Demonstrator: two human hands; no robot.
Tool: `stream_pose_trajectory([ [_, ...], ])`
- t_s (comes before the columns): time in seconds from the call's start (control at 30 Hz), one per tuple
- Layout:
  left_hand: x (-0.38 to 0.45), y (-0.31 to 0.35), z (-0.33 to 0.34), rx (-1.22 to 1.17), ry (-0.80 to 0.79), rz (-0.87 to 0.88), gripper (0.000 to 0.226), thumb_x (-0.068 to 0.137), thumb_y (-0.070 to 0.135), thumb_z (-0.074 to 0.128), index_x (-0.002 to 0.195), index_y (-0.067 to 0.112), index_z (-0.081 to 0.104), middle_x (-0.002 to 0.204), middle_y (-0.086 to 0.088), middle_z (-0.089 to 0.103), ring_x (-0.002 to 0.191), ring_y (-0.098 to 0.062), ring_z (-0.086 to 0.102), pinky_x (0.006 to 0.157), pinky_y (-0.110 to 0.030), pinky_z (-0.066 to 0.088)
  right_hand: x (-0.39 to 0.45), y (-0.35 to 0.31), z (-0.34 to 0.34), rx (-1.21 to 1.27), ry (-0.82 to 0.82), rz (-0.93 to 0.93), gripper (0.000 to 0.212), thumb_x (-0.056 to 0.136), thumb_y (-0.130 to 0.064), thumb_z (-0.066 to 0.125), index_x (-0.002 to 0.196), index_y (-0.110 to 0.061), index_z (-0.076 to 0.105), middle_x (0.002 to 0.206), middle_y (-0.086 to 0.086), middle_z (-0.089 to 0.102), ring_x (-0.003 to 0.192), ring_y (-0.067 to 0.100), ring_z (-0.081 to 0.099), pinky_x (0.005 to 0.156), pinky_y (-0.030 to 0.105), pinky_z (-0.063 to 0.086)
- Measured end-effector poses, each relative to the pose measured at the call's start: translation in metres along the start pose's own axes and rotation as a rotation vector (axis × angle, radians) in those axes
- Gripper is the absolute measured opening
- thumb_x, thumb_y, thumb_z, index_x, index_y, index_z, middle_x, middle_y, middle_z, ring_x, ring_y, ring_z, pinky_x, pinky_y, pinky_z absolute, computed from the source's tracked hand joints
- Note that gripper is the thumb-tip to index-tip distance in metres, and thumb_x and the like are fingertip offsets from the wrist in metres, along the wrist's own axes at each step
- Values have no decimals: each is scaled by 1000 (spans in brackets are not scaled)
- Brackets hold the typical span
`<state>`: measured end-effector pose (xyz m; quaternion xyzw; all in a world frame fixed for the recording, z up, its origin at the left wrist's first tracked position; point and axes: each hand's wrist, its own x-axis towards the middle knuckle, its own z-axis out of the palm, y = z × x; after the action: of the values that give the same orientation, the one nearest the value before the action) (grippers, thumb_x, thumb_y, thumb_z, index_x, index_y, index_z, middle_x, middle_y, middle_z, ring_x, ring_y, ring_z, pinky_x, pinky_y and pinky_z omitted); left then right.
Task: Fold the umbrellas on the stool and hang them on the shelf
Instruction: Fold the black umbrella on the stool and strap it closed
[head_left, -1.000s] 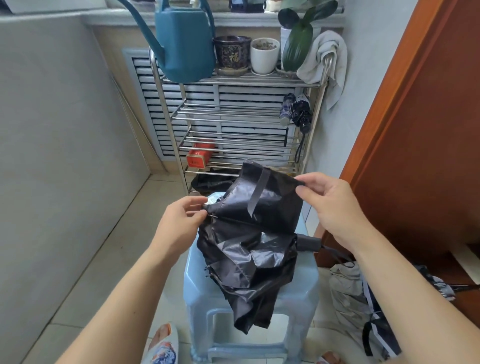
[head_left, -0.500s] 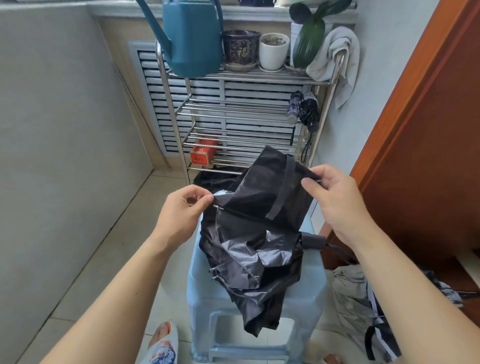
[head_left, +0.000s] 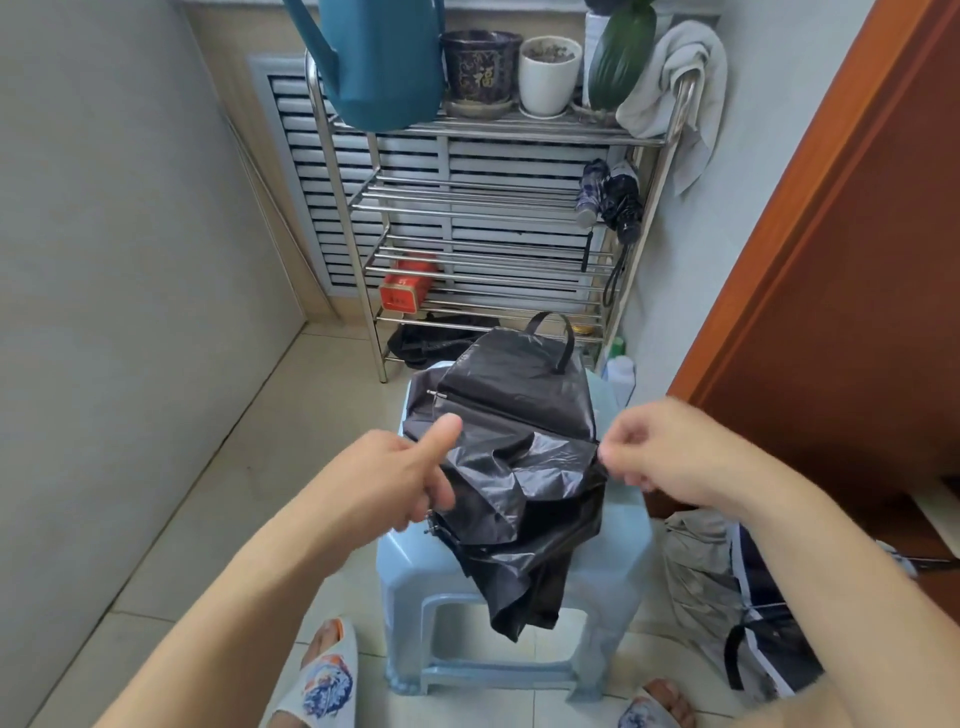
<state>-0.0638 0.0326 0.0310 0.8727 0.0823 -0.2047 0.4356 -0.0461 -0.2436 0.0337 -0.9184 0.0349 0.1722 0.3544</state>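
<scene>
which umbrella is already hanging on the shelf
The dark folded umbrella at the shelf's right end hangs; the black one lies unfolded on the stool.

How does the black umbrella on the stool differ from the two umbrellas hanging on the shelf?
The black umbrella lies slack and crumpled on the stool, canopy spread loose; the hanging umbrellas are rolled tight. It drapes over the stool's front edge; they hang at the shelf's right end. All are compact folding umbrellas.

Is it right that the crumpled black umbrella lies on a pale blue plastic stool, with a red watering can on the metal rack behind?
Not quite. The head view shows the watering can is teal, not red. The black umbrella does lie on the pale blue plastic stool, before the metal rack.
</scene>
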Motion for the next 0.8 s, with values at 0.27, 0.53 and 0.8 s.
stream_pose_trajectory([
  [0.27,-15,15,49,-52,203,410,46,76,66,64,109,34,71,93,17,59,94,-5,59,83,-27,49,-17,-8,17,279,142,-260,32,84,-20,82,109,-38,76,103,-9,65,89,2,60,81,12,46],
  [0.53,1,22,61,-175,386,367,21,85,38,77,97,36,60,87,18,68,85,0,64,78,-27,52,3,-2,34,114,237,-87,31,87,-34,78,114,-31,62,112,-14,67,106,7,63,97,31,50],
  [0.8,-4,27,58,-215,506,485,45,105,28,55,64,17,38,53,10,36,55,-10,31,52,-25,26,-3,-4,23,294,92,-106,26,84,-31,82,106,-22,71,100,-1,73,93,20,69,78,27,53],
])
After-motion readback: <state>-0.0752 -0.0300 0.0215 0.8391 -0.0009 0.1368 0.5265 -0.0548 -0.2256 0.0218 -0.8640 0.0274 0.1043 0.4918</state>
